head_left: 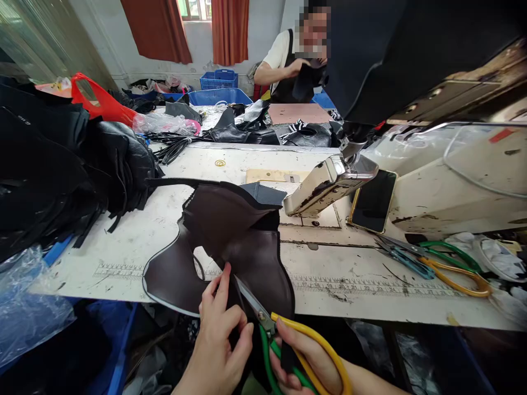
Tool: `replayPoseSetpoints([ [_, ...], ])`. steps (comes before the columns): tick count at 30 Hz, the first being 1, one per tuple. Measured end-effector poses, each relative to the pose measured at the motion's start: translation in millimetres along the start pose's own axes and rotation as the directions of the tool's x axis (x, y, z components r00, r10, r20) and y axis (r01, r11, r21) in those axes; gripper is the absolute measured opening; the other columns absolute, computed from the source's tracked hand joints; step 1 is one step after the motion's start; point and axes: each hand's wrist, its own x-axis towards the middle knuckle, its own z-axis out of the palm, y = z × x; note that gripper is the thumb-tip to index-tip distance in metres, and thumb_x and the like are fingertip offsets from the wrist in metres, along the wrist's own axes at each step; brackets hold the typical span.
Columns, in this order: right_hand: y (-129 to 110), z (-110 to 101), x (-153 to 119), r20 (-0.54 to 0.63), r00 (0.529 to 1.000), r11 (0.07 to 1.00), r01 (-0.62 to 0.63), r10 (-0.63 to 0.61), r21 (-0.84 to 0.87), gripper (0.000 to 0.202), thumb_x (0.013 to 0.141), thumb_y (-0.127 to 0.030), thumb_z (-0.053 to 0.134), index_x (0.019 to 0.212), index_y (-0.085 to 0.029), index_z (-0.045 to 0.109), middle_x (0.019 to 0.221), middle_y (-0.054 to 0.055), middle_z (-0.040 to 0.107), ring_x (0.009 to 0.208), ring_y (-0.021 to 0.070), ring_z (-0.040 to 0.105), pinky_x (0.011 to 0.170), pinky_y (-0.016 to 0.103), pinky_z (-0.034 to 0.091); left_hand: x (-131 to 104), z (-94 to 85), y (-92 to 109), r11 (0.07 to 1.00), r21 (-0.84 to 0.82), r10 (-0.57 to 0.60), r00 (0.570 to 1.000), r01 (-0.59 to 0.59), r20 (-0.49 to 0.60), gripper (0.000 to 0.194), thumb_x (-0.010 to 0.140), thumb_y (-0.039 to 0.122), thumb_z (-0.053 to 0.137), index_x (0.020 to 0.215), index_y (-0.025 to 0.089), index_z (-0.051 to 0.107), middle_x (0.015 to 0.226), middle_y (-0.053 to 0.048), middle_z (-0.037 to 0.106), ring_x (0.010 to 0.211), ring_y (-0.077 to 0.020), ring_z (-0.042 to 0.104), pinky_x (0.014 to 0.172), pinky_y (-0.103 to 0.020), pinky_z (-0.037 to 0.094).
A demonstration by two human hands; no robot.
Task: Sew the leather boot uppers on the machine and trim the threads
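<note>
One dark leather piece (pixel 230 247) on the counter (pixel 135 230), its near edge pinched in the left hand (pixel 220 334) grip. Right hand (pixel 304 362) grip closed through yellow-green scissors (pixel 284 334), blades at that edge. Second scissors (pixel 436 263) lie well right.

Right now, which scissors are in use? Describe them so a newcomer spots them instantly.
Start at the white worktable with the printed ruler along its front edge. At that edge, over the dark brown leather piece, the right hand holds scissors with one yellow and one green handle. A similar pair lies untouched further right, near the phone.
</note>
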Motion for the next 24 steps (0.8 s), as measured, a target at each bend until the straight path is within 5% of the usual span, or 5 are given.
replayPoseSetpoints([
  [6,-12,4,-2,-0.068,0.994,0.995,-0.088,0.084,-0.055,0.071,0.089,-0.077,0.038,0.053,-0.016,0.052,0.034,-0.007,0.034,0.022,0.0045,0.026,0.025,0.016,0.02,-6,-11.6,-4,0.994,-0.092,0.048,0.998,-0.051,-0.032,0.021,0.089,0.011,0.047,0.07,0.02,0.049,0.162,-0.01,0.025,0.141,-0.0315,0.03,0.106,-0.054,0.041],
  [10,-9,4,0,-0.116,0.985,0.988,-0.134,0.125,-0.077,0.072,0.09,-0.076,0.037,0.05,-0.017,0.05,0.032,-0.007,0.033,0.02,0.0044,0.023,0.023,0.016,0.018,0,-24.4,-10,0.97,-0.239,-0.005,0.985,-0.037,-0.172,0.024,0.09,0.013,0.048,0.067,0.022,0.042,0.097,-0.005,0.064,0.083,-0.0144,0.062,0.071,-0.025,0.052],
  [14,-7,12,3,-0.242,0.964,0.972,-0.158,0.113,-0.174,0.073,0.091,-0.075,0.037,0.048,-0.017,0.048,0.032,-0.006,0.032,0.021,0.0042,0.026,0.024,0.016,0.017,18,-22.9,-17,0.995,0.076,-0.037,0.932,0.069,-0.361,0.008,0.089,0.021,0.059,0.096,0.019,0.055,0.07,0.001,0.057,0.061,-0.0164,0.06,0.056,-0.029,0.05],
  [21,-7,26,-8,-0.302,0.953,0.949,-0.072,-0.025,-0.307,0.07,0.088,-0.077,0.043,0.057,-0.015,0.054,0.043,-0.004,0.041,0.035,0.0043,0.038,0.033,0.014,0.026,28,-24.4,-18,0.822,0.553,0.301,0.928,-0.135,-0.221,0.017,0.086,0.003,0.053,0.09,0.017,0.062,0.105,-0.014,0.068,0.097,-0.0317,0.065,0.079,-0.048,0.054],
  [24,-6,29,-32,-0.217,0.97,0.914,0.015,-0.112,-0.406,0.056,0.094,-0.065,0.049,0.073,-0.015,0.061,0.062,-0.001,0.055,0.051,0.0075,0.053,0.047,0.017,0.043,18,-33.8,-20,0.827,0.48,0.383,0.919,-0.294,-0.097,0.018,0.086,0.001,0.049,0.086,0.017,0.059,0.154,-0.017,0.039,0.142,-0.0366,0.034,0.109,-0.055,0.04],
])
